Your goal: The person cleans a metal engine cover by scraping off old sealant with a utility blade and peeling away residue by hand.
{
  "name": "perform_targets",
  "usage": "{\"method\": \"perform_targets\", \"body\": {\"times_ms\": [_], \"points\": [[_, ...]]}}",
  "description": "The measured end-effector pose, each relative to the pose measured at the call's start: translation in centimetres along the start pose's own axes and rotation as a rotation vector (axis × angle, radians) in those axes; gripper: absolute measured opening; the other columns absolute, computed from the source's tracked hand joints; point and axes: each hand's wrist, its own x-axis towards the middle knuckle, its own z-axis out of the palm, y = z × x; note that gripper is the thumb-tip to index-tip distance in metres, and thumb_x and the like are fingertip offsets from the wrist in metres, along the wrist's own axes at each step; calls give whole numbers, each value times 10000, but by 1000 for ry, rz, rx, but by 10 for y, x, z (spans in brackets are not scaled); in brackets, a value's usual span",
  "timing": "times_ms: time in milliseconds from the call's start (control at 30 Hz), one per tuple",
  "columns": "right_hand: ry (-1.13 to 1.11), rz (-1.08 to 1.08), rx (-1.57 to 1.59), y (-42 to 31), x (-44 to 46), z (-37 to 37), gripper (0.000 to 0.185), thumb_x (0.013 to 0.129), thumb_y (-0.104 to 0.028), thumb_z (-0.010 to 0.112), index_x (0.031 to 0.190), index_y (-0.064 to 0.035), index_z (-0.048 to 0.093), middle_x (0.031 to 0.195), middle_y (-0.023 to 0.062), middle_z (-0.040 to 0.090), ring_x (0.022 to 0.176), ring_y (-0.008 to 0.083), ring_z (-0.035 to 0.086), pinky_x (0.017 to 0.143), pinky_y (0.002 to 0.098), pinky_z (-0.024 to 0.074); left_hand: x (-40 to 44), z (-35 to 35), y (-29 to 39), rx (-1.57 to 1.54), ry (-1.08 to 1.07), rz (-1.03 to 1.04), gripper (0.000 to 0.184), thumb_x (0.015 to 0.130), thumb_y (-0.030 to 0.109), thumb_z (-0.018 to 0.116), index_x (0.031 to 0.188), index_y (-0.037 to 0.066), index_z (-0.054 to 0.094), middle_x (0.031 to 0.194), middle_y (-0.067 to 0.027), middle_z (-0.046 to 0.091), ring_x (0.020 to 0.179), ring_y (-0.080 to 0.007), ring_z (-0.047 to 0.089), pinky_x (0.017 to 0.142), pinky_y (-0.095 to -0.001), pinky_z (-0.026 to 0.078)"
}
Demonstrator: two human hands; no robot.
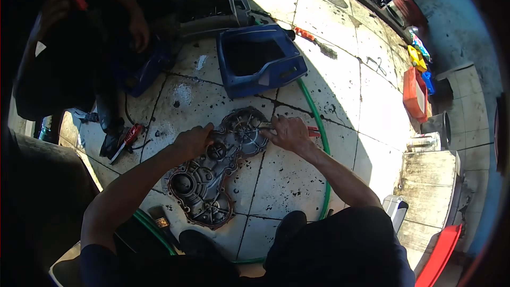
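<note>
A greasy metal engine casing cover [226,159] lies on the tiled floor before me, its ribbed, hollow inner side facing up. My left hand [194,141] is closed on the upper left edge of the cover, fingers curled over the rim. At the cover's upper right edge, my right hand [288,133] is closed around a slim tool with a red handle [314,132]. The handle sticks out to the right of the fist, and the other end reaches the cover's rim. The tool's exact kind is hidden by the fingers.
A blue cut-open container [260,58] stands ahead. A green hose [317,111] curves along the right. A brush [319,41] lies farther off, another brush [158,217] near my feet. A person's hand [139,33] shows at upper left. A red container [415,94] stands right.
</note>
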Motion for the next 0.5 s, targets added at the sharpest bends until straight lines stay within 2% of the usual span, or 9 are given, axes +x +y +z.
{"method": "perform_targets", "body": {"times_ms": [33,133,200,333,400,433,500], "points": [[78,-3,33,-1,-3,5,569,862,-559,676,918,7,651,690,153,638,580,286,679,476,392,513,-2,-2,3,2,-6,-13,397,1002,332,572,1300,101,446,1052,-211,619,984,-416,657,812,-526,543],[204,-62,-102,-6,-10,25,553,871,-537,671,897,14,639,708,147,620,544,289,657,480,401,518,-6,-8,8,-20,10,-14,381,978,300,601,1261,95,452,1049,-212,622,996,-418,645,799,-525,534],[145,141,6,-19,-16,13,525,886,-507,660,873,17,628,709,129,595,524,288,632,468,402,518,-9,-9,10,-13,0,-33,398,959,306,621,1248,88,455,1048,-213,622,1014,-416,636,804,-519,527],[172,116,7,-24,-20,4,458,929,-447,624,882,8,629,683,99,577,519,273,620,449,393,509,-7,-4,4,-12,10,16,388,969,328,586,1246,84,468,1045,-218,628,990,-416,645,801,-523,528],[220,-38,-69,-25,-22,-1,308,933,-345,610,897,-40,635,725,92,568,525,242,608,417,385,490,-7,-3,2,-17,9,26,388,967,333,583,1244,85,470,1050,-220,631,989,-421,647,796,-526,529],[223,-33,-70,-24,-23,7,308,933,-345,610,897,-40,635,725,92,568,525,242,608,417,385,490,-7,-3,2,-25,8,32,388,966,337,581,1241,86,473,1054,-222,635,987,-426,648,790,-528,529],[188,77,-28,-25,-21,19,170,895,-252,610,934,-91,649,786,91,555,550,215,599,393,376,474,-7,-4,4,-33,20,21,391,960,336,588,1237,86,473,1056,-225,640,986,-433,649,789,-532,530]]}}
